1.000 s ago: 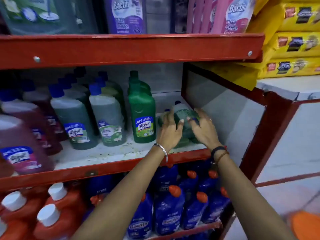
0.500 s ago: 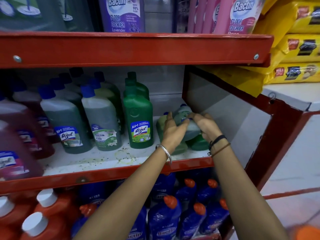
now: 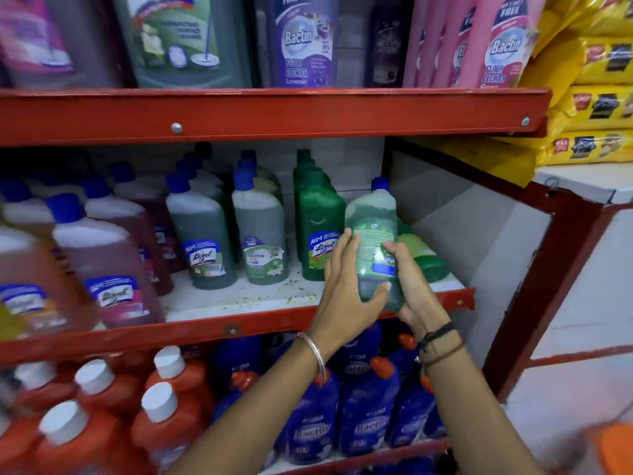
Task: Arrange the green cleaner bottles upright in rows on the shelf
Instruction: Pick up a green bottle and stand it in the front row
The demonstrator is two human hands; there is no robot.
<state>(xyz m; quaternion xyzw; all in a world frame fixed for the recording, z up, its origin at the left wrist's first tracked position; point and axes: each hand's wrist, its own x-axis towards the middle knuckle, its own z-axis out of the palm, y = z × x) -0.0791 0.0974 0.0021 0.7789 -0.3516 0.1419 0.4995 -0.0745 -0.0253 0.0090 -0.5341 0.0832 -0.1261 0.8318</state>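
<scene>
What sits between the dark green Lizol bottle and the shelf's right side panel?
Head view: the held green bottle, gripped by both hands, and lying green bottles behind it.

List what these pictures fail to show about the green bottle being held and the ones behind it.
- Held green bottle, head view: base hidden by left hand and right hand; label print blurred.
- Lying green bottles, head view: number unclear, hidden behind the held one.
</scene>
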